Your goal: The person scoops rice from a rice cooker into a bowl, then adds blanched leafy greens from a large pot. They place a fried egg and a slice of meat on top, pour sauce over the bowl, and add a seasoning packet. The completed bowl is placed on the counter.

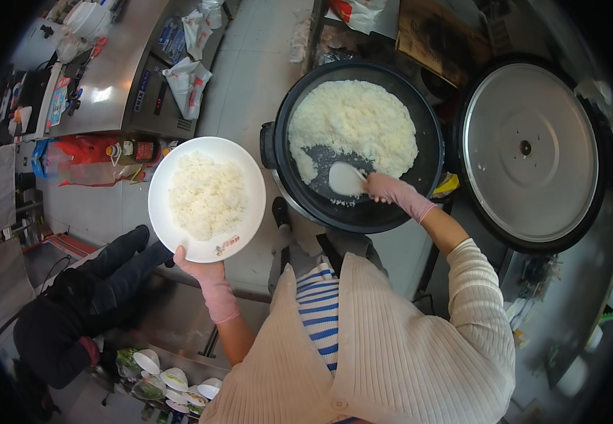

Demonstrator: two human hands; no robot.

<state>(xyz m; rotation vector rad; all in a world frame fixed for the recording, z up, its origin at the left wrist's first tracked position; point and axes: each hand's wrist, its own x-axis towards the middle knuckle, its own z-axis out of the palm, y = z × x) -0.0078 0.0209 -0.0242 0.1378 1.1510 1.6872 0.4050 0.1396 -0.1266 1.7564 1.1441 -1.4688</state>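
Note:
My left hand [204,267], in a pink glove, grips the near rim of a white plate [161,194] and holds it up left of the cooker. A mound of cooked white rice [207,196] covers the plate's middle. In my gloved right hand [391,192] is a white rice paddle [346,179], its blade low inside a large black rice cooker [430,152]. Rice [356,120] fills the pot's far part; around the paddle the dark bottom shows, with a few stray grains. The paddle's handle is mostly hidden by my fingers.
The cooker's round lid [529,152] stands open at the right. A steel counter [105,88] with scissors and bags is at the far left. Another person in dark clothes [59,332] bends at the lower left, near several bowls [174,379]. A wooden board [442,41] lies beyond the cooker.

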